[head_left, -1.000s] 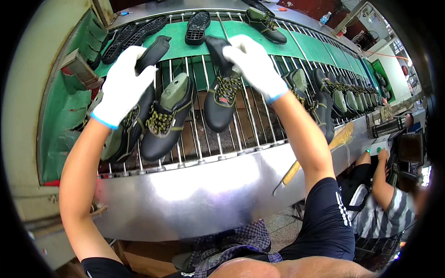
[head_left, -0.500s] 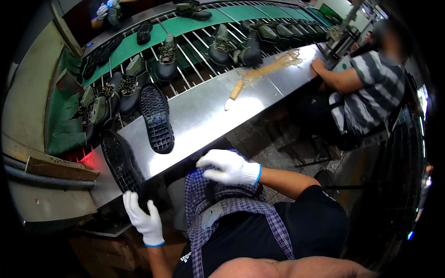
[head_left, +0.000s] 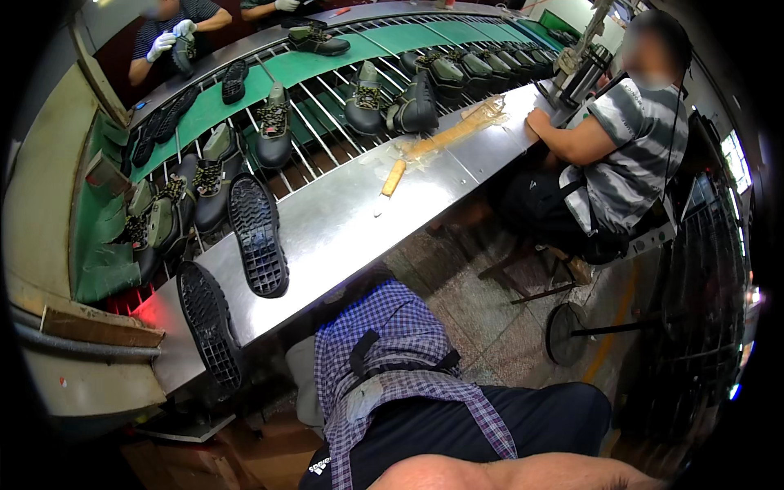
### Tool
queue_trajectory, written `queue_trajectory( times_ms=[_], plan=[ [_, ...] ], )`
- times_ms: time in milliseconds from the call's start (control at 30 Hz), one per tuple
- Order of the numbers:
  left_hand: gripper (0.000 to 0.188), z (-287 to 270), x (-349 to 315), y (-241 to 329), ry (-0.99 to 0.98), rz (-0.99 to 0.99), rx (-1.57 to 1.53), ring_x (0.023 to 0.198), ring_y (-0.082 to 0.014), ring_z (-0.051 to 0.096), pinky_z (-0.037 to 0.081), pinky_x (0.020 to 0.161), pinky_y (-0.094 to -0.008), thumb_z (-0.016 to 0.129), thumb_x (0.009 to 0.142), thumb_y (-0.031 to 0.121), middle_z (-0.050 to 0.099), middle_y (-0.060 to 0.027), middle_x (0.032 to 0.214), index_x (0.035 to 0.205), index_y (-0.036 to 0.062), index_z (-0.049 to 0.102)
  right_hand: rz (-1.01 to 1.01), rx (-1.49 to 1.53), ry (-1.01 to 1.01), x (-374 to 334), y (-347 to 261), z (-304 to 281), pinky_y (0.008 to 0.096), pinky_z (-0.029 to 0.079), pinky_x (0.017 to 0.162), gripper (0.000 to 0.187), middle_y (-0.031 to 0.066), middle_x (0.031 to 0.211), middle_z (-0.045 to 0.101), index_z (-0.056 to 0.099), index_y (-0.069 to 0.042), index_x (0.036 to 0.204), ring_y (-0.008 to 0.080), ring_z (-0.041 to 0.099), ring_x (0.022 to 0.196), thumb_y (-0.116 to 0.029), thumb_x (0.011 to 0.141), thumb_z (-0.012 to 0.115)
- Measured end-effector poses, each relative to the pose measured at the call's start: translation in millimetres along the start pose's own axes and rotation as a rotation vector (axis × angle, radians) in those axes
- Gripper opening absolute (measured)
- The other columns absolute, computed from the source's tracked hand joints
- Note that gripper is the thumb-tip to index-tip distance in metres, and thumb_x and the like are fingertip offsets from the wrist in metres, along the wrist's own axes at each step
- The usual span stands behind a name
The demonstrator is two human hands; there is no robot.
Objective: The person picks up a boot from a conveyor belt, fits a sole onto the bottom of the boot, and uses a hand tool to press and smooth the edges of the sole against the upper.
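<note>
Neither of my hands is in the picture now. Two black shoe soles with the tread facing up lie on the metal bench in front of me. One black sole [head_left: 258, 237] rests across the bench beside the shoe conveyor. The other black sole [head_left: 209, 322] lies at the left end, its heel part reaching over the front edge. A knife [head_left: 393, 179] with a tan wrapped handle lies farther right on the bench. My lap is covered by a blue checked apron [head_left: 392, 327].
Black work shoes [head_left: 274, 139] stand on the conveyor's metal bars [head_left: 318, 135] and green belt [head_left: 269, 61]. A co-worker [head_left: 637, 139] sits at the bench's right. Across the conveyor, another person's gloved hands [head_left: 163, 45] hold a shoe. A metal bench [head_left: 327, 237] runs before me.
Both my white-gloved hands have left the picture; the left was near the left sole, the right above my lap. The view has shifted slightly. Both soles stay on the bench.
</note>
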State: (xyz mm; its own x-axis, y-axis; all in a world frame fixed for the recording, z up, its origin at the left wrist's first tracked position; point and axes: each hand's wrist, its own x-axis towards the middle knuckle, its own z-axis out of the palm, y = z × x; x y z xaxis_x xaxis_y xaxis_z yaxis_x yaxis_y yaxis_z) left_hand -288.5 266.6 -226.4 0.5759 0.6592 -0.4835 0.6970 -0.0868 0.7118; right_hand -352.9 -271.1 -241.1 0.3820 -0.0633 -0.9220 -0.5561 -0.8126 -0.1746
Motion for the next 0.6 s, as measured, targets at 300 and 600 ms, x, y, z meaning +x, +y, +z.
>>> queue_trajectory(
  times_ms=[300, 600],
  plan=[
    [0.035, 15.8, 31.6, 38.2, -0.12, -0.051, -0.086, 0.113, -0.0349, 0.065, 0.053, 0.1, -0.0452, 0.065, 0.1, 0.007, 0.068, -0.019, 0.125, 0.132, -0.0063, 0.064, -0.035, 0.107, 0.105, -26.7, -27.1, -45.3, 0.0457, 0.052, 0.11, 0.044, 0.0199, 0.13, 0.074, 0.073, -0.007, 0.133, 0.0374, 0.071, 0.119, -0.039, 0.111, 0.052],
    [0.033, 18.3, 14.3, 13.7, -0.137, -0.167, -0.123, 0.107, -0.0309, 0.064, 0.053, 0.094, -0.0429, 0.066, 0.101, 0.009, 0.068, -0.0158, 0.119, 0.131, -0.0048, 0.065, -0.043, -0.004, -0.028, -17.8, -17.6, -49.8, 0.0455, 0.053, 0.109, 0.043, 0.0194, 0.125, 0.074, 0.074, -0.007, 0.131, 0.0356, 0.071, 0.115, -0.039, 0.111, 0.053]
  ],
)
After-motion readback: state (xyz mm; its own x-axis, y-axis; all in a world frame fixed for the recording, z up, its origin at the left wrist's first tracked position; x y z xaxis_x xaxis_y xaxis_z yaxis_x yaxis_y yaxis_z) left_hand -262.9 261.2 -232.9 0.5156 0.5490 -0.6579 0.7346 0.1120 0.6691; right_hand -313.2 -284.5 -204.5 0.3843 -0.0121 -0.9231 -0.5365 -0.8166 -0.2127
